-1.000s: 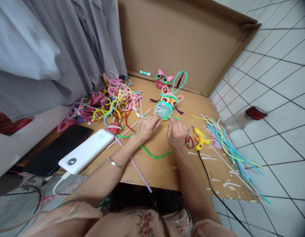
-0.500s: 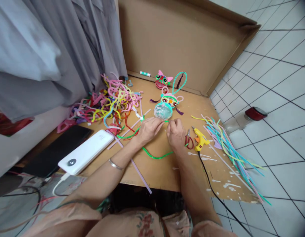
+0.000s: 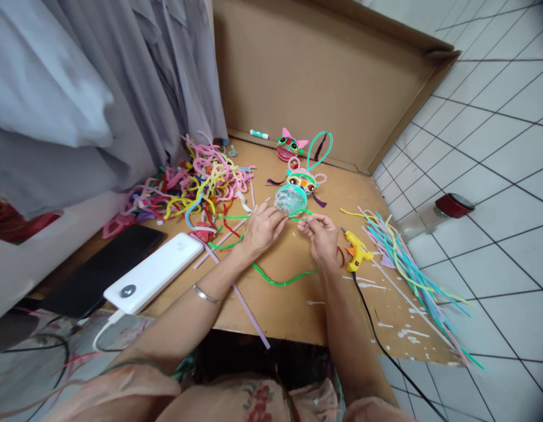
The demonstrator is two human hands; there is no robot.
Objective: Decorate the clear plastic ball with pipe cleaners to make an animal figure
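My left hand [image 3: 266, 228] pinches a bright green pipe cleaner [image 3: 301, 211], with its fingers pressed together. The strip arches over to my right hand [image 3: 321, 235], where thumb and forefinger grip it; a short green end shows just below. Directly beyond the hands is a round clear-and-teal bowl shape [image 3: 290, 199] resting against a pipe-cleaner animal head [image 3: 303, 180] with pink loop ears and purple tassels. Another green pipe cleaner [image 3: 280, 283] curves across the table below my hands. Red-handled scissors [image 3: 341, 257] are mostly hidden behind my right hand.
A yellow glue gun [image 3: 358, 251] and a fan of straight pipe cleaners [image 3: 405, 264] lie on the right. Tangled pipe cleaners [image 3: 209, 176], a white power bank [image 3: 154, 272] and a black phone [image 3: 104, 266] occupy the left. A second animal head [image 3: 290, 144] stands behind.
My right hand has moved slightly right and turned, its fingers opening out from a fist into a pinch. The green strip between the hands now arches upward. The scissors have become more covered.
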